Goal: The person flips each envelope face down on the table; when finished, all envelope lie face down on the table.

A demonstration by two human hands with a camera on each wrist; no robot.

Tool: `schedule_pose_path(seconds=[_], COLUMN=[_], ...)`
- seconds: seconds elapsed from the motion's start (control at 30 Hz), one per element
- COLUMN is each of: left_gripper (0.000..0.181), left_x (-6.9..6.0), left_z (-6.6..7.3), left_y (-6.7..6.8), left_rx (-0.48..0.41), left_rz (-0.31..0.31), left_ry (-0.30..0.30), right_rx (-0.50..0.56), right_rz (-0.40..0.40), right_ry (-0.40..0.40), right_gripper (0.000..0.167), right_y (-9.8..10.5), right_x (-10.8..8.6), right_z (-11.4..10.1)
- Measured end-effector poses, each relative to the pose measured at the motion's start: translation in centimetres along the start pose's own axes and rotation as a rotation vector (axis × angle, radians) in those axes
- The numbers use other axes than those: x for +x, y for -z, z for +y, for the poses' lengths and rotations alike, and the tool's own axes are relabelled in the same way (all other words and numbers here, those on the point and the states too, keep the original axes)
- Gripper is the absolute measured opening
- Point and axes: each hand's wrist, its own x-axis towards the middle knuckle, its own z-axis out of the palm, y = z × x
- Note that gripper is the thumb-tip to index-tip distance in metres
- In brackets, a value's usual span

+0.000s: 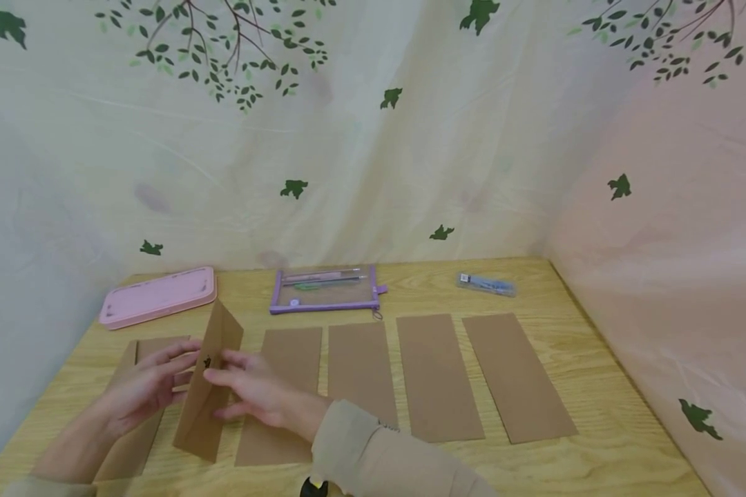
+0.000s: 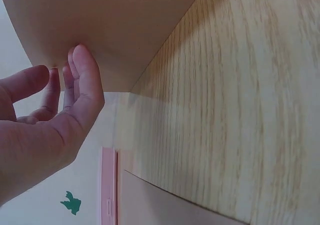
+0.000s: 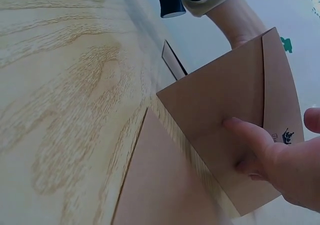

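A kraft-brown paper envelope (image 1: 193,414) with a small black printed mark stands on edge, tilted, between my two hands. Its flap (image 3: 280,75) stands out at an angle from the body. My right hand (image 1: 264,390) holds the envelope near the middle, fingers against its face in the right wrist view. On the opposite side is my left hand (image 1: 146,390), its fingers loosely extended; one fingertip touches the paper (image 2: 110,20) in the left wrist view. Another brown envelope (image 1: 124,442) lies flat below the left forearm, and a brown paper piece (image 1: 292,359) lies partly under the right hand.
Several flat brown paper pieces (image 1: 441,379) lie in a row on the wooden table (image 1: 603,414) to the right. Along the back are a pink case (image 1: 158,297), a clear purple-edged zip pouch (image 1: 323,293) with pens, and a small blue packet (image 1: 488,284). Printed cloth surrounds the table.
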Motion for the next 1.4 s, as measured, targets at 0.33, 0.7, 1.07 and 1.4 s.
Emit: schedule_pose_path(seconds=[0.33,0.7,1.07,1.4], left_gripper=[0.029,0.029,0.053,0.048], left_x=[-0.4,0.2,0.2,-0.3], left_z=[-1.0,-1.3,-1.4,-1.7], left_y=[0.0,-0.6,-0.9,-0.1], left_rx=[0.084,0.178,0.254,0.244], left_rz=[0.082,0.128,0.225,0.319], left_ry=[0.053,0.067,0.083,0.048], right_rx=[0.030,0.077,0.084,0.079], right_rz=[-0.002,-0.021,-0.015,0.015], right_ry=[-0.034,-0.022,-0.020,-0.042], right_gripper=[0.047,0.047,0.046,0.057], right_y=[-0.5,0.0,0.2,0.3], right_x=[-0.4,-0.3,-0.5,-0.5], right_z=[0.4,0.4,-0.4,-0.4])
